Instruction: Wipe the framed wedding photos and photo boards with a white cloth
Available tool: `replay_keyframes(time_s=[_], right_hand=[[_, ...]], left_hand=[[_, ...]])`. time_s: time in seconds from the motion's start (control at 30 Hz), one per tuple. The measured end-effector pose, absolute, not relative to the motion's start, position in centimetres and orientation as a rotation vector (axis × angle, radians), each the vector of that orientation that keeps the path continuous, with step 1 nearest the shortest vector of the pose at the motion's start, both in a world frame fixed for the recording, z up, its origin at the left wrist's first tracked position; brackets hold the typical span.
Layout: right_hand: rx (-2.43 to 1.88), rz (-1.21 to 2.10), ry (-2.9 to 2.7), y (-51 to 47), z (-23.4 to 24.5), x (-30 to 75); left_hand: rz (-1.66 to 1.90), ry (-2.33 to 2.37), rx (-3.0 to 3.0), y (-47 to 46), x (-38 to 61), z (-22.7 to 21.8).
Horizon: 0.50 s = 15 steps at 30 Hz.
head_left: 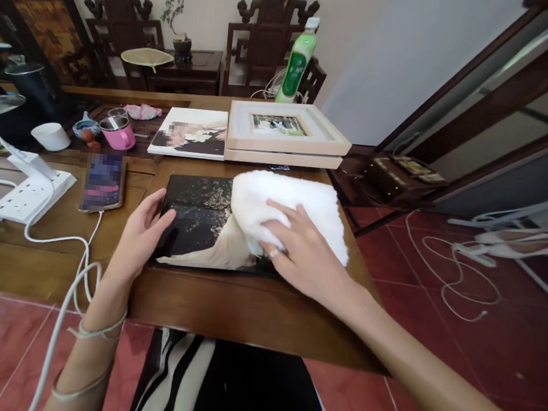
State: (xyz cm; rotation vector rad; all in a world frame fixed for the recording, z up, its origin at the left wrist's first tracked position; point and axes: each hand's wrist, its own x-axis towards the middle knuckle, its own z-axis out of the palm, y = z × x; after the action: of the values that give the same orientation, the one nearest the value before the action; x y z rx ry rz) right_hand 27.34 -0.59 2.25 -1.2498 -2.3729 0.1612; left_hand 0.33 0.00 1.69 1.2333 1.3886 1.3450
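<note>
A dark photo panel, printed with a pale flowing dress, lies flat on the wooden table in front of me. At its left edge, my left hand grips the side with thumb and fingers apart around it. A fluffy white towel covers the right part of the panel and hides what is printed there. My right hand presses on this towel, with a fold of it bunched between thumb and fingers. Some of the right fingertips are sunk in the cloth.
Behind the panel lie a white photo print and stacked pale wooden frames, with a green bottle beyond. To the left are a phone on a cable, a white power strip, a pink mug and a white cup.
</note>
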Motion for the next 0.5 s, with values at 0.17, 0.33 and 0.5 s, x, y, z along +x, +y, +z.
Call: replay_keyframes(time_s=[0.17, 0.33, 0.5], right_hand=[[-1.329, 0.246, -2.407, 2.2, 3.0, 22.3], [-0.905, 0.334, -2.631, -2.0, 3.7, 19.3], [-0.671, 0.279, -2.616, -5.8, 3.6, 20.7]], left_hand=[[1.413, 1.116, 0.594, 0.3, 0.1, 3.7], [1.411, 1.016, 0.431, 0.0, -0.3, 5.0], [1.445, 0.948, 0.431, -1.6, 0.4, 7.4]])
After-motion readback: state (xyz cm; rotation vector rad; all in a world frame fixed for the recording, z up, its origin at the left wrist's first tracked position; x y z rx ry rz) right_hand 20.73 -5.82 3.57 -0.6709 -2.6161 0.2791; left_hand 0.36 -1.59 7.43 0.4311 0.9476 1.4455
